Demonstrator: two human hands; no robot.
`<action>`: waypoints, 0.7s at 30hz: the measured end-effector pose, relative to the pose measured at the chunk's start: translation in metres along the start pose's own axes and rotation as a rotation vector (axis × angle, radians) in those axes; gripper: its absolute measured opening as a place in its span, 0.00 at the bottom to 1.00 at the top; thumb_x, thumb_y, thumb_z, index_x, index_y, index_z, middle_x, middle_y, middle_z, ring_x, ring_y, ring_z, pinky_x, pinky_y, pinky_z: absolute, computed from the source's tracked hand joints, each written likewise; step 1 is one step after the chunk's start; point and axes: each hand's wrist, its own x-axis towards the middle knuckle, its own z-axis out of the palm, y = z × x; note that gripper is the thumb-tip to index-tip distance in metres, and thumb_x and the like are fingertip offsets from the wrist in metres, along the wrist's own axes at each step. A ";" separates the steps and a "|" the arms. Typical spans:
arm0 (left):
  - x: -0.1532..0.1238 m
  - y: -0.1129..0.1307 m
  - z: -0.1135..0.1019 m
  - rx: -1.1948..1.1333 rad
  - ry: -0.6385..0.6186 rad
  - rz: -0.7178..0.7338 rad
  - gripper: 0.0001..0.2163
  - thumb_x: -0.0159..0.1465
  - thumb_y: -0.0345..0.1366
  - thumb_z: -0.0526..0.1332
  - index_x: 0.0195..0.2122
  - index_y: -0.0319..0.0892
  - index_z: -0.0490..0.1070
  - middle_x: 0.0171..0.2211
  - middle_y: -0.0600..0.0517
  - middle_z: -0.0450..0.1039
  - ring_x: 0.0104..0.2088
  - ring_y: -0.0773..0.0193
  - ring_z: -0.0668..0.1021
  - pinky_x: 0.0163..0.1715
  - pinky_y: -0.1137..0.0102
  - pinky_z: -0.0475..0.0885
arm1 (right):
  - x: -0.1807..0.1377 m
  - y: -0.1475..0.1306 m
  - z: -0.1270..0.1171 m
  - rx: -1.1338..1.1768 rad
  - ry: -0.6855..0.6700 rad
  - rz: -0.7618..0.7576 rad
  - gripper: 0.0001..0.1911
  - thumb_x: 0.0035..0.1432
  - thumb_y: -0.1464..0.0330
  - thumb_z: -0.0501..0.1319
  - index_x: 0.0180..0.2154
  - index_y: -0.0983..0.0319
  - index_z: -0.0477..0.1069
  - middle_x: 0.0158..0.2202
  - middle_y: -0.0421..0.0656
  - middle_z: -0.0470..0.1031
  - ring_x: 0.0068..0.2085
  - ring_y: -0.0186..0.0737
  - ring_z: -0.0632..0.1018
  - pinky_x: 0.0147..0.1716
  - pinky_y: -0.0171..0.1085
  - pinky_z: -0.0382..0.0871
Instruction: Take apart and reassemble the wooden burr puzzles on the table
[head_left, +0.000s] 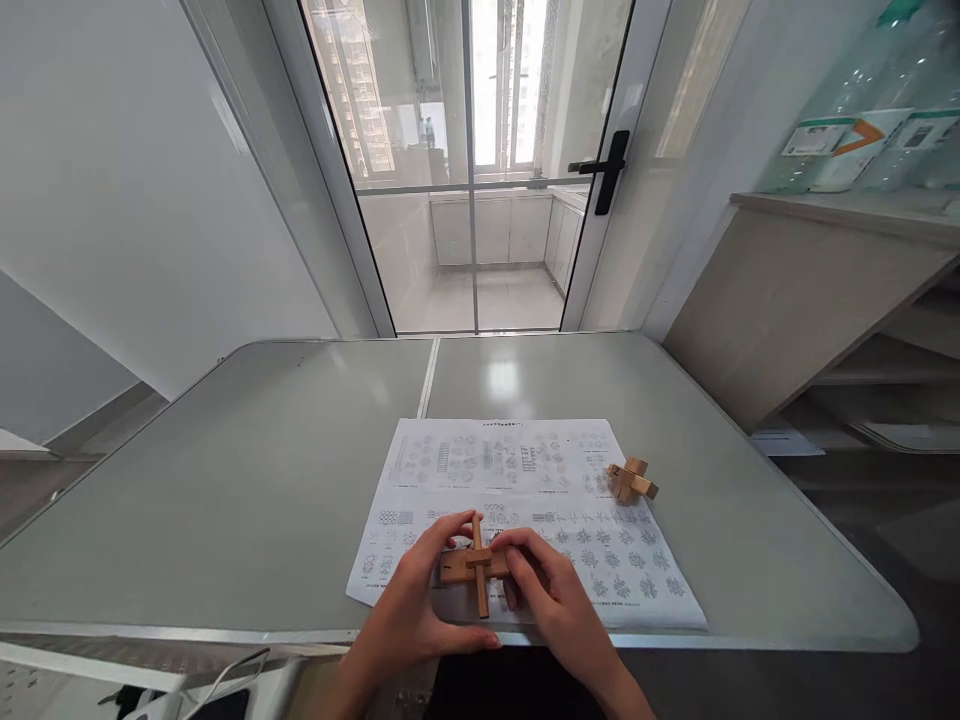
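A partly built wooden burr puzzle (478, 558) is in front of me, low over the near part of a printed sheet (510, 480). It has a flat bar lying crosswise, a thin upright-looking stick across it and a small piece at the crossing. My left hand (424, 590) curves around its left side, fingers at the stick's far end and thumb stretched below the near end. With thumb and fingers, my right hand (551, 595) pinches the bar's right end. The fingers partly hide a darker piece beneath.
A second, assembled wooden puzzle (631, 481) sits on the sheet's right edge. Under the sheet is a grey table (262, 480). A glass door (480, 250) stands behind it. Large plastic bottles (855, 145) stand on a shelf (825, 215) at right. A white cable (229, 672) lies lower left.
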 end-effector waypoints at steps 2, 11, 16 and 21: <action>0.003 0.003 -0.001 -0.018 -0.007 -0.007 0.45 0.49 0.46 0.81 0.66 0.55 0.62 0.61 0.47 0.71 0.54 0.49 0.77 0.57 0.58 0.73 | 0.000 0.000 0.002 -0.032 0.017 0.001 0.19 0.74 0.52 0.54 0.47 0.59 0.74 0.26 0.35 0.66 0.28 0.37 0.69 0.30 0.35 0.64; 0.004 0.007 -0.001 -0.036 0.013 -0.051 0.38 0.50 0.42 0.80 0.61 0.51 0.66 0.54 0.49 0.74 0.50 0.53 0.77 0.54 0.61 0.74 | 0.002 0.006 0.010 -0.177 0.101 -0.003 0.20 0.74 0.51 0.53 0.43 0.59 0.74 0.29 0.38 0.72 0.28 0.37 0.70 0.27 0.35 0.62; 0.004 0.007 0.000 -0.041 0.014 -0.057 0.38 0.49 0.43 0.80 0.60 0.51 0.66 0.53 0.49 0.74 0.51 0.52 0.77 0.54 0.60 0.73 | 0.002 0.004 0.010 -0.137 0.117 0.023 0.22 0.72 0.49 0.55 0.42 0.60 0.73 0.28 0.38 0.71 0.26 0.36 0.67 0.25 0.34 0.60; 0.004 0.004 -0.001 -0.042 0.013 -0.030 0.40 0.48 0.49 0.80 0.60 0.50 0.66 0.52 0.49 0.74 0.50 0.51 0.78 0.54 0.59 0.74 | 0.002 0.002 0.015 -0.085 0.152 0.041 0.23 0.71 0.47 0.56 0.38 0.60 0.72 0.27 0.38 0.70 0.26 0.35 0.67 0.25 0.34 0.60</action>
